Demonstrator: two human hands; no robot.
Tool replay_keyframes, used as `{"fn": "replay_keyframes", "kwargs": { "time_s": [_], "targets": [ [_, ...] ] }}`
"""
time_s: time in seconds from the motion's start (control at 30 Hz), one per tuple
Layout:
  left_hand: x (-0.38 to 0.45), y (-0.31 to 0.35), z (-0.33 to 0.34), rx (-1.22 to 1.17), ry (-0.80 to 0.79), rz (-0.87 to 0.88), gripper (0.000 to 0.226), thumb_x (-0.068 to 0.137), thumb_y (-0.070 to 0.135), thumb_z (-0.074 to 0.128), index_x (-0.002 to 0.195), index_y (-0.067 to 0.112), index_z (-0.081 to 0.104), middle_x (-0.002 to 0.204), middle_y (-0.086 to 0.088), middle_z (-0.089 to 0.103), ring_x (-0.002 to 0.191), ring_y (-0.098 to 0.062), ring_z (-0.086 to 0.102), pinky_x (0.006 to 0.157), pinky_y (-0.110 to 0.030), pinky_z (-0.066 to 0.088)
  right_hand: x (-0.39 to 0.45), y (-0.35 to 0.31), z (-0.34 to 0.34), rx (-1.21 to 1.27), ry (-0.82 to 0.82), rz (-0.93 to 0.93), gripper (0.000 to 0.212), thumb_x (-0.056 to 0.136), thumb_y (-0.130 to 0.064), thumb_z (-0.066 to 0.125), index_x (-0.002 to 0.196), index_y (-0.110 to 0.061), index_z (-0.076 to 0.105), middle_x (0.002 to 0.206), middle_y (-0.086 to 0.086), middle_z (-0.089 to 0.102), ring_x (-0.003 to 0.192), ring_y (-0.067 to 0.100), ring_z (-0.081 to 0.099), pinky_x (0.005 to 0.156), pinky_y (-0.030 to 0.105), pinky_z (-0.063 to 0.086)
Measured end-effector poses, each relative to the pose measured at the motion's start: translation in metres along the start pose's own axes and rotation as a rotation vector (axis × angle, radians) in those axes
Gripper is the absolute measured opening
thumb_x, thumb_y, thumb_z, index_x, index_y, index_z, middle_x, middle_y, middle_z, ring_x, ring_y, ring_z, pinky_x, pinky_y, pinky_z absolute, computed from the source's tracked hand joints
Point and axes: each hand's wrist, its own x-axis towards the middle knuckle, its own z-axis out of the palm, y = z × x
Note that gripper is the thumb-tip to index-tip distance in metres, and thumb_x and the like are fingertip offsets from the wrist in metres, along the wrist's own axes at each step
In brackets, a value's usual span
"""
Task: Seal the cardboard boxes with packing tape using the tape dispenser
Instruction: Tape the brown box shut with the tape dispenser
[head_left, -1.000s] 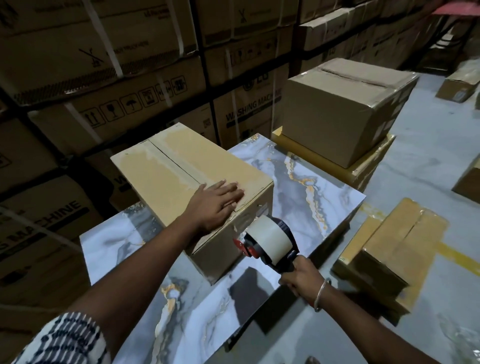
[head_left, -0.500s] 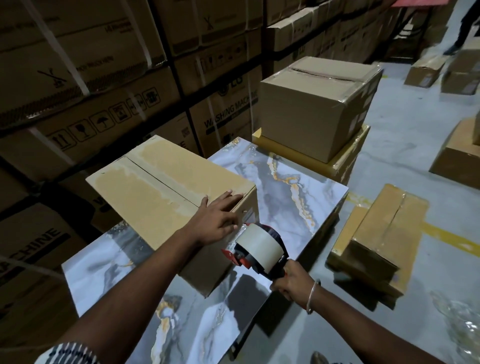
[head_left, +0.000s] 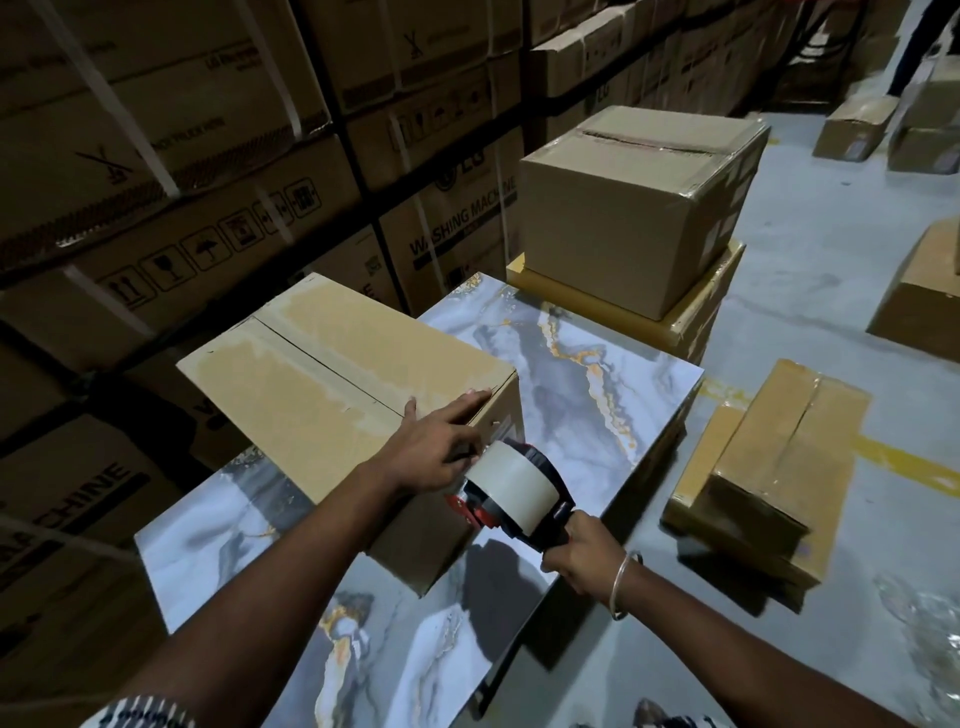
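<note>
A closed cardboard box (head_left: 332, 364) with a bare centre seam lies on the marbled table (head_left: 613, 374). My left hand (head_left: 436, 447) lies over the box's near top corner, index finger straight along the edge, the other fingers bent down over the side by the tape's end. My right hand (head_left: 582, 556) grips the handle of the red and black tape dispenser (head_left: 509, 488), whose tape roll sits against the box's near side face.
A larger taped box (head_left: 634, 208) sits on a flat yellow carton beyond the table. A long box (head_left: 779, 467) lies on the floor to the right, with more boxes further off. Stacked washing machine cartons (head_left: 208, 171) wall the left side.
My left hand slid from the box top towards its near edge, fingers now bent over the side. The dispenser moved up against the box's side face.
</note>
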Motion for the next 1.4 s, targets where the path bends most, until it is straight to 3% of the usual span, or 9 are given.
{"fn": "replay_keyframes", "kwargs": {
  "time_s": [0.27,0.37,0.57,0.73,0.87,1.0,1.13,1.23,1.4],
  "targets": [
    [-0.001,0.006,-0.005,-0.018,-0.041,-0.054,0.022,0.085,0.010,0.057,0.099,0.015,0.074,0.167,0.014,0.003,0.147,0.008,-0.003,0.106,-0.080,0.004,0.004,-0.001,-0.002,0.034,0.019,0.022,0.028,0.052,-0.017,0.067,0.058,-0.012,0.039,0.041,-0.007,0.036,0.036,0.014,0.032,0.048,0.026,0.027],
    [-0.001,0.012,-0.009,0.052,-0.024,-0.070,0.020,0.086,0.014,0.055,0.092,0.021,0.073,0.166,0.013,0.007,0.151,-0.002,0.005,0.105,-0.078,0.017,0.001,0.011,-0.009,0.129,0.037,0.060,0.021,0.054,-0.013,0.062,0.062,-0.008,0.043,0.043,0.000,0.035,0.035,0.015,0.030,0.045,0.025,0.025],
    [0.012,0.019,-0.022,0.379,-0.057,-0.015,0.017,0.079,0.030,0.059,0.090,0.029,0.071,0.158,-0.002,0.017,0.139,-0.027,0.026,0.092,-0.062,0.039,-0.005,0.018,-0.025,0.306,0.085,0.053,0.017,0.062,-0.007,0.062,0.070,-0.003,0.048,0.047,0.007,0.032,0.037,0.017,0.025,0.043,0.024,0.023],
    [0.032,0.020,-0.036,0.533,-0.129,0.049,0.027,0.072,0.044,0.062,0.095,0.035,0.072,0.144,-0.003,0.025,0.123,-0.029,0.030,0.083,-0.048,0.045,-0.008,0.016,-0.034,0.326,0.106,0.041,0.024,0.075,0.005,0.064,0.064,-0.005,0.045,0.047,0.009,0.034,0.038,0.018,0.027,0.043,0.024,0.023],
    [0.043,0.018,-0.038,0.574,-0.216,0.048,0.033,0.071,0.054,0.061,0.102,0.041,0.068,0.147,-0.005,0.021,0.126,-0.032,0.027,0.091,-0.046,0.043,-0.016,0.011,-0.038,0.331,0.125,0.008,0.022,0.060,-0.009,0.065,0.051,-0.007,0.045,0.043,0.009,0.036,0.033,0.019,0.029,0.042,0.022,0.024],
    [0.044,0.010,-0.029,0.508,-0.205,-0.023,0.063,0.066,0.054,0.056,0.125,0.036,0.043,0.150,-0.004,0.013,0.133,-0.036,0.021,0.099,-0.050,0.037,-0.024,0.005,-0.041,0.350,0.125,-0.001,0.020,0.059,-0.010,0.065,0.057,-0.005,0.046,0.044,0.009,0.037,0.036,0.020,0.030,0.040,0.023,0.025],
    [0.044,0.015,-0.021,0.391,-0.146,-0.103,0.072,0.073,0.029,0.061,0.137,0.028,0.026,0.147,-0.004,0.011,0.132,-0.036,0.019,0.107,-0.052,0.027,-0.028,0.000,-0.042,0.358,0.146,-0.006,0.023,0.058,-0.010,0.066,0.055,-0.007,0.044,0.045,0.010,0.037,0.036,0.019,0.030,0.040,0.023,0.024],
    [0.037,0.020,-0.011,0.341,-0.026,-0.129,0.096,0.076,0.024,0.063,0.155,0.034,0.009,0.154,-0.003,0.009,0.140,-0.034,0.017,0.113,-0.053,0.023,-0.030,-0.003,-0.042,0.368,0.150,-0.015,0.024,0.059,-0.008,0.067,0.055,-0.006,0.044,0.046,0.010,0.037,0.036,0.019,0.029,0.041,0.023,0.024],
    [0.022,0.038,0.014,0.215,0.192,-0.518,0.105,0.094,0.034,0.065,0.156,0.007,-0.015,0.164,-0.018,-0.016,0.153,-0.034,-0.004,0.118,-0.058,0.015,-0.030,-0.014,-0.044,0.348,0.144,-0.034,0.024,0.059,-0.008,0.068,0.056,-0.005,0.044,0.049,0.013,0.038,0.040,0.020,0.031,0.043,0.026,0.024]
  ]
}}
